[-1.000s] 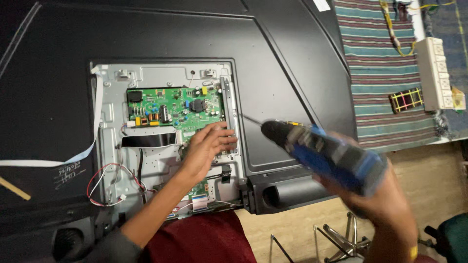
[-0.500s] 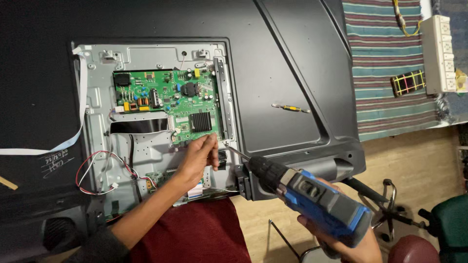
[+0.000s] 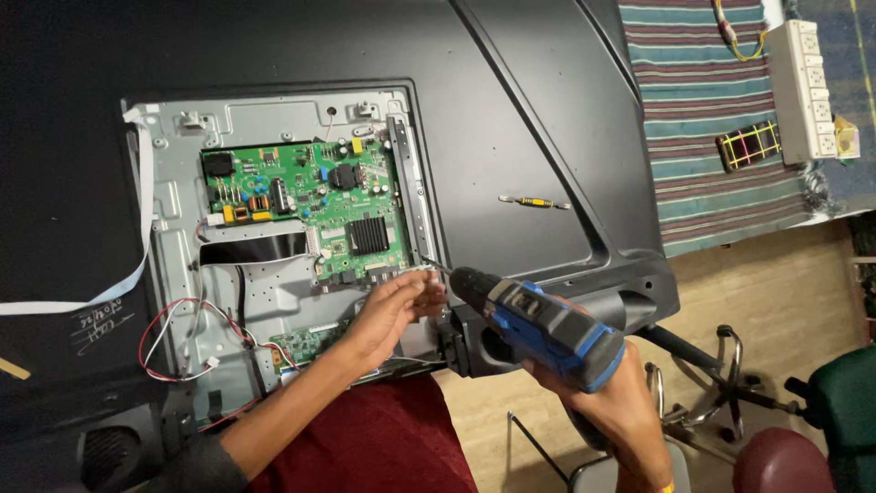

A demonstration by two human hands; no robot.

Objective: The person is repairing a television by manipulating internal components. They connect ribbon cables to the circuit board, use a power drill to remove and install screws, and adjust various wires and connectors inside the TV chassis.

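A large black television lies face down with its back panel (image 3: 511,119) partly opened, showing a grey metal chassis (image 3: 274,119) and a green circuit board (image 3: 310,210). My right hand (image 3: 620,420) grips a blue and black cordless drill (image 3: 538,319). Its bit points at the lower right corner of the circuit board. My left hand (image 3: 392,310) rests on the chassis beside the bit tip, fingers pinched close to it. Whether the fingers hold a screw I cannot tell.
A small screwdriver bit (image 3: 534,202) lies on the black panel. Red, white and black wires (image 3: 182,338) loop at the chassis's lower left. A white power strip (image 3: 803,87) and a striped cloth (image 3: 703,119) lie at the right. Chair legs (image 3: 721,383) stand on the floor below.
My right hand has brought the drill down and left, so its bit now sits at the board's lower right corner. My left hand stays by that corner.
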